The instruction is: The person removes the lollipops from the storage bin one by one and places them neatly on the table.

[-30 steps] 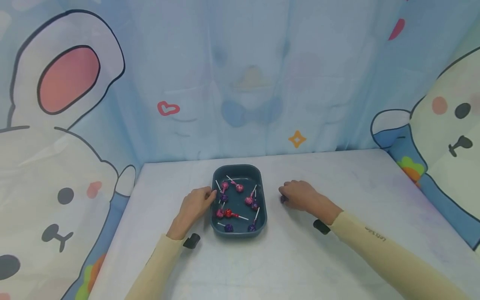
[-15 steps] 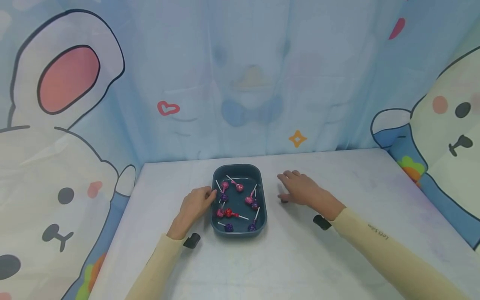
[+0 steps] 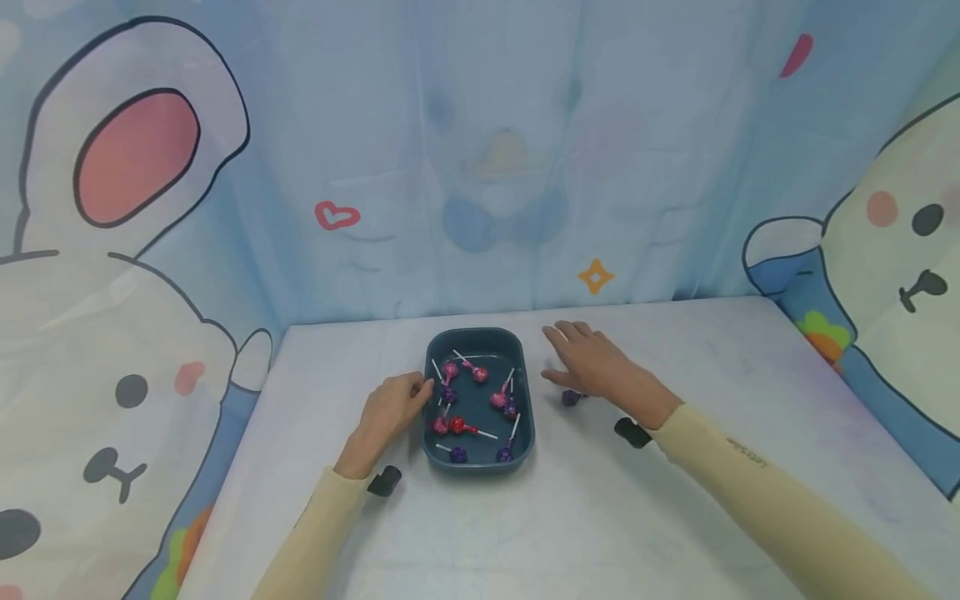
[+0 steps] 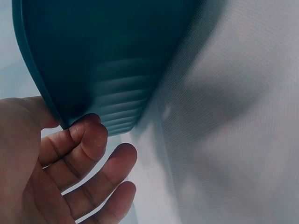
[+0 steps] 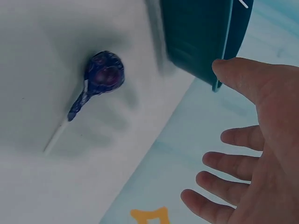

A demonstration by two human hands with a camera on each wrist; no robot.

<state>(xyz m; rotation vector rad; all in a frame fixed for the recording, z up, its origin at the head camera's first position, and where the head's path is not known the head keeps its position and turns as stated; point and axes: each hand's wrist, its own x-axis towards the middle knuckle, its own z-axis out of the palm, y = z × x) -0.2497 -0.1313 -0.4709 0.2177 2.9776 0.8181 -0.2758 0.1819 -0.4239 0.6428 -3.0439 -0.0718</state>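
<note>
A dark teal plastic basin point(image 3: 480, 468) stands on the table with several lollipops in it, wrapped in pink, purple and red. At its left side, my left hand point(image 3: 390, 417) pinches the rim between thumb and curled forefinger, as the left wrist view shows; the other fingers point(image 4: 119, 158) hang outside the wall. My right hand point(image 3: 596, 362) hovers to the right of the basin, fingers spread and holding nothing. Below it a purple-wrapped lollipop point(image 5: 105, 72) lies on the table, its white stick bare; in the head view the hand partly covers this lollipop point(image 3: 572, 398).
The white table point(image 3: 675, 533) ends at the back against a light blue curtain point(image 3: 495, 108) printed with cartoon animals. Dark wrist cameras point(image 3: 385, 481) sit at both cuffs.
My right hand has let go of the purple lollipop, spread its fingers and lifted a little away and up the table. The left hand and the basin have stayed put.
</note>
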